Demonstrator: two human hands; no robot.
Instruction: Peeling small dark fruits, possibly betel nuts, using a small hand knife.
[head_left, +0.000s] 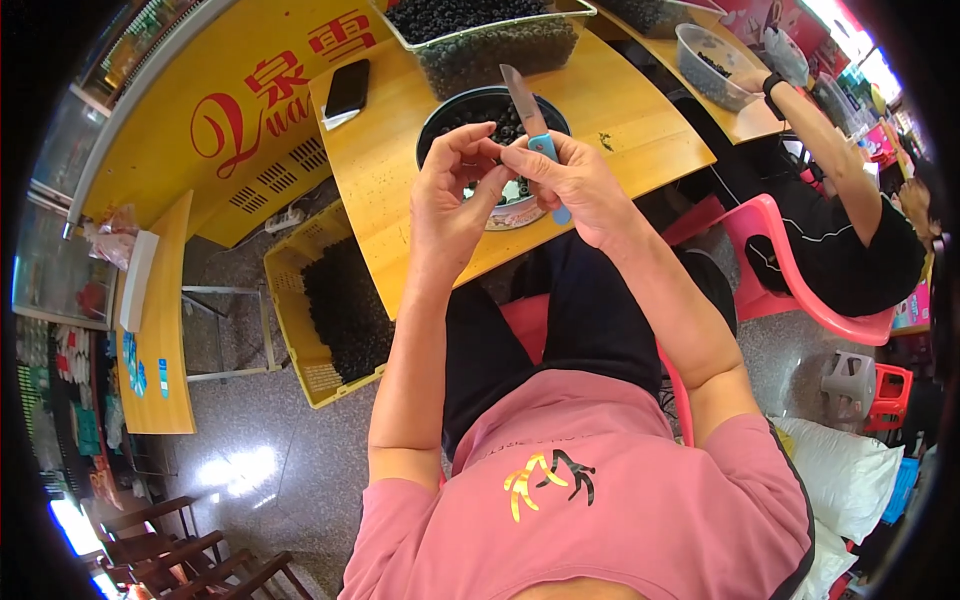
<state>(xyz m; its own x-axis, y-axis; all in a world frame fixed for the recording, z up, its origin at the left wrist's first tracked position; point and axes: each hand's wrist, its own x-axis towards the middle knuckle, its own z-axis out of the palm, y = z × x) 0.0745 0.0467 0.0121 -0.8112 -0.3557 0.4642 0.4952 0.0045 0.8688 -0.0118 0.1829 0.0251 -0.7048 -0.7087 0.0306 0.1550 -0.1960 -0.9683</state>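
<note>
My left hand (452, 195) is raised over the near side of a round bowl (508, 218). Its thumb and fingertips come together in a pinch, but whatever sits between them is too small and covered to make out. Close beside it, my right hand (580, 190) grips a knife (524, 102) with a light blue handle, its blade pointing up and away from me. The fingertips of both hands nearly meet. Inside the bowl lie many small, dark, roundish pieces (508, 128), partly hidden by my hands.
Behind the bowl, a clear tub (490, 62) holds more dark pieces. A black phone (348, 88) lies at the table's left. A yellow crate (290, 325) with dark contents stands on the floor. At right, a co-worker sits on a pink chair (762, 235), reaching toward a clear container (705, 82).
</note>
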